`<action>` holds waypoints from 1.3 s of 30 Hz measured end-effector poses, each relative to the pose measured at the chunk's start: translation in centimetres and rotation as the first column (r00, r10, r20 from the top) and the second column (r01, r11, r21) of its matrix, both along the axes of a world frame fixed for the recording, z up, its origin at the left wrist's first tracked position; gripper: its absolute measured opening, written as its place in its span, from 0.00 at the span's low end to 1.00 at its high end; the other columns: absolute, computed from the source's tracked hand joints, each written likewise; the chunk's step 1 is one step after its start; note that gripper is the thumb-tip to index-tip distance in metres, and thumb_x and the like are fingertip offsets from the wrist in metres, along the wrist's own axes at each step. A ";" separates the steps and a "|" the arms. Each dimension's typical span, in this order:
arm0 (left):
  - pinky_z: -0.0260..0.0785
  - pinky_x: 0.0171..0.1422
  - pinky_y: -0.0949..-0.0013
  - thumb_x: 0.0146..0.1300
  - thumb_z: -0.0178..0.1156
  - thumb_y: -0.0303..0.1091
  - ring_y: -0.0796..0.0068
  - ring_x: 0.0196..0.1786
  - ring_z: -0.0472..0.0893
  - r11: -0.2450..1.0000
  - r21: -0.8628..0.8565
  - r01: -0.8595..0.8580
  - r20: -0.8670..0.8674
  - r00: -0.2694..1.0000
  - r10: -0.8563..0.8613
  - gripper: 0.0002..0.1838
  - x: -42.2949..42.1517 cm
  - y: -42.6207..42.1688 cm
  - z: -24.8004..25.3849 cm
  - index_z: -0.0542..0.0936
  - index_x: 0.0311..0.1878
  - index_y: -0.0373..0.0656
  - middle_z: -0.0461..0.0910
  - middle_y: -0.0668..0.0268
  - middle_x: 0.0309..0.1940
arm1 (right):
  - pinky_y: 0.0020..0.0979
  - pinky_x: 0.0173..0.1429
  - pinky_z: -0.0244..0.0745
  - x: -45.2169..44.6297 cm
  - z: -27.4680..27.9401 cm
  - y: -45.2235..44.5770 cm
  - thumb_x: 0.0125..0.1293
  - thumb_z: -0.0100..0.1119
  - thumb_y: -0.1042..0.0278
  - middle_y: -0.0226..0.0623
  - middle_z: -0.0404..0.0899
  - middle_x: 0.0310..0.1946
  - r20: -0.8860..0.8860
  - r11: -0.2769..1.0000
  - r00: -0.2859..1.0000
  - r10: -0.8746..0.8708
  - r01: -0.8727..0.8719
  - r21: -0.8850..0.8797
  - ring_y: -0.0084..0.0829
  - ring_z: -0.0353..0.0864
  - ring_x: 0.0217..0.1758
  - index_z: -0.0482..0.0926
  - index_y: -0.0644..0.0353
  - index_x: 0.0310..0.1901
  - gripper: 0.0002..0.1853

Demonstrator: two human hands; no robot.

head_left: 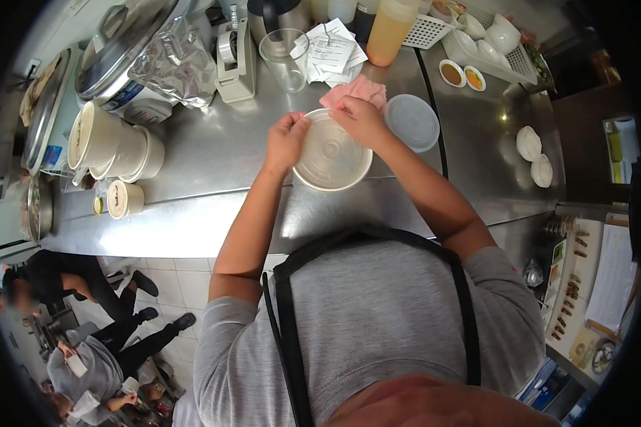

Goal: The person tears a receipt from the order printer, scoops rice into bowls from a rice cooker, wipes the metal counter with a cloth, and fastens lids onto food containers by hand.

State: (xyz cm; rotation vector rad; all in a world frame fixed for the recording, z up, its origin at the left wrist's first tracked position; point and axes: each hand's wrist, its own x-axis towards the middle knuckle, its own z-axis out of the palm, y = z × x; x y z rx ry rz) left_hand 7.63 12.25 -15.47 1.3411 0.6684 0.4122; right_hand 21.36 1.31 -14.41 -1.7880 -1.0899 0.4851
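Note:
A round white-rimmed bowl point(332, 153) with a translucent lid over it stands on the steel counter point(214, 153) in front of me. My left hand point(287, 142) is at the lid's upper left edge, thumb and fingers pressed together on the rim. At the top of the rim, my right hand point(360, 122) pinches the edge as well. Just behind the bowl lies a crumpled pink cloth point(356, 91). A second translucent round lid point(412, 122) rests flat to the right, beside my right forearm.
Stacked paper tubs point(114, 146) stand at the left near a small tub point(125, 199). Behind are a tape dispenser point(235, 64), a clear cup point(285, 60), paper slips point(331, 51) and an orange bottle point(392, 32). Sauce dishes point(452, 73) are at right. Two people are at lower left.

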 end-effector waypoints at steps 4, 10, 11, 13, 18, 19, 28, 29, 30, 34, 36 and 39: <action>0.64 0.31 0.80 0.58 0.53 0.34 0.85 0.27 0.71 0.998 0.055 -0.042 -0.025 0.999 0.044 0.10 0.1 0.1 -0.1 0.74 0.36 0.36 0.75 0.69 0.27 | 0.26 0.30 0.67 0.1 -0.1 0.0 0.54 0.56 0.64 0.36 0.75 0.21 0.035 0.999 0.999 -0.011 0.012 -0.035 0.26 0.72 0.23 0.73 0.64 0.29 0.10; 0.65 0.32 0.81 0.59 0.53 0.34 0.85 0.28 0.71 0.999 0.052 -0.004 -0.002 1.000 0.004 0.09 0.0 0.2 0.0 0.74 0.35 0.37 0.74 0.70 0.27 | 0.27 0.30 0.67 0.2 -0.7 0.1 0.53 0.57 0.63 0.37 0.75 0.21 -0.021 0.999 1.000 -0.021 0.020 -0.051 0.26 0.73 0.24 0.73 0.64 0.30 0.11; 0.65 0.32 0.81 0.59 0.53 0.34 0.85 0.28 0.71 0.999 0.033 -0.002 0.021 1.000 0.001 0.09 0.0 0.1 0.3 0.74 0.36 0.37 0.75 0.70 0.28 | 0.27 0.30 0.67 0.2 -0.8 0.1 0.53 0.57 0.63 0.38 0.75 0.22 -0.034 0.998 0.999 -0.027 0.025 -0.053 0.26 0.73 0.24 0.73 0.64 0.30 0.12; 0.66 0.33 0.80 0.58 0.54 0.34 0.84 0.29 0.72 0.999 -0.022 0.044 0.042 0.998 -0.043 0.10 0.0 -0.2 0.9 0.74 0.38 0.36 0.75 0.68 0.29 | 0.28 0.31 0.68 0.2 -1.1 0.2 0.53 0.58 0.63 0.39 0.75 0.23 -0.031 0.999 0.999 -0.044 0.043 -0.027 0.28 0.74 0.26 0.73 0.64 0.31 0.12; 0.67 0.34 0.80 0.57 0.56 0.34 0.82 0.30 0.74 0.977 -0.179 0.114 0.039 0.993 -0.109 0.12 0.1 -0.3 1.1 0.73 0.40 0.36 0.76 0.66 0.31 | 0.30 0.34 0.69 -0.5 -1.8 -0.7 0.52 0.58 0.63 0.41 0.75 0.25 -0.045 0.986 0.992 -0.120 0.124 0.114 0.31 0.75 0.29 0.72 0.63 0.32 0.12; 0.67 0.34 0.80 0.57 0.56 0.34 0.82 0.30 0.74 0.974 -0.185 0.128 0.029 0.992 -0.125 0.12 0.2 -0.2 1.2 0.73 0.41 0.36 0.76 0.66 0.31 | 0.30 0.34 0.69 -0.7 -1.6 -0.9 0.52 0.57 0.63 0.41 0.75 0.25 -0.035 0.984 0.989 -0.142 0.145 0.100 0.31 0.75 0.29 0.72 0.63 0.32 0.12; 0.66 0.30 0.80 0.58 0.55 0.37 0.84 0.26 0.72 0.980 -0.150 0.134 -0.005 0.991 -0.137 0.10 0.1 -0.1 0.9 0.74 0.35 0.39 0.75 0.70 0.26 | 0.29 0.31 0.68 -1.0 -0.1 -1.3 0.51 0.59 0.63 0.37 0.74 0.21 -0.020 0.989 0.989 -0.146 0.145 -0.024 0.29 0.73 0.25 0.72 0.63 0.28 0.11; 0.65 0.30 0.80 0.58 0.55 0.37 0.84 0.25 0.71 0.982 -0.145 0.123 -0.004 0.992 -0.124 0.10 0.1 -0.1 0.8 0.74 0.34 0.39 0.74 0.70 0.25 | 0.29 0.30 0.67 -0.9 -0.1 -1.3 0.51 0.59 0.63 0.37 0.74 0.20 -0.010 0.989 0.990 -0.141 0.141 -0.035 0.28 0.73 0.23 0.72 0.63 0.28 0.11; 0.65 0.29 0.80 0.58 0.54 0.38 0.85 0.25 0.71 0.983 -0.135 0.122 -0.001 0.992 -0.123 0.10 0.1 -0.1 0.8 0.74 0.34 0.39 0.74 0.70 0.25 | 0.29 0.29 0.67 -0.9 -0.1 -1.3 0.51 0.59 0.63 0.36 0.74 0.19 0.001 0.989 0.991 -0.137 0.137 -0.046 0.28 0.72 0.22 0.72 0.63 0.27 0.11; 0.65 0.29 0.80 0.59 0.54 0.38 0.85 0.25 0.71 0.987 -0.104 0.119 -0.001 0.993 -0.120 0.10 0.2 0.0 0.6 0.74 0.33 0.39 0.74 0.70 0.24 | 0.28 0.26 0.66 -0.8 -0.3 -1.3 0.51 0.59 0.63 0.36 0.74 0.18 -0.049 0.993 0.992 -0.113 0.112 -0.038 0.26 0.71 0.20 0.72 0.63 0.26 0.12; 0.65 0.29 0.80 0.59 0.54 0.37 0.85 0.25 0.71 0.989 -0.083 0.123 -0.017 0.992 -0.125 0.10 0.2 0.1 0.6 0.74 0.34 0.39 0.74 0.70 0.25 | 0.27 0.26 0.66 -0.7 -0.5 -1.3 0.50 0.59 0.62 0.36 0.73 0.18 -0.058 0.993 0.992 -0.108 0.106 -0.045 0.25 0.71 0.20 0.72 0.64 0.26 0.12; 0.65 0.31 0.80 0.59 0.54 0.37 0.85 0.27 0.71 0.991 -0.031 0.127 0.001 0.992 -0.127 0.11 0.2 -0.1 0.6 0.74 0.37 0.39 0.74 0.70 0.27 | 0.28 0.28 0.67 -0.9 -0.4 -1.3 0.50 0.59 0.63 0.38 0.74 0.19 -0.033 0.990 0.989 -0.141 0.140 -0.025 0.27 0.73 0.22 0.73 0.64 0.27 0.12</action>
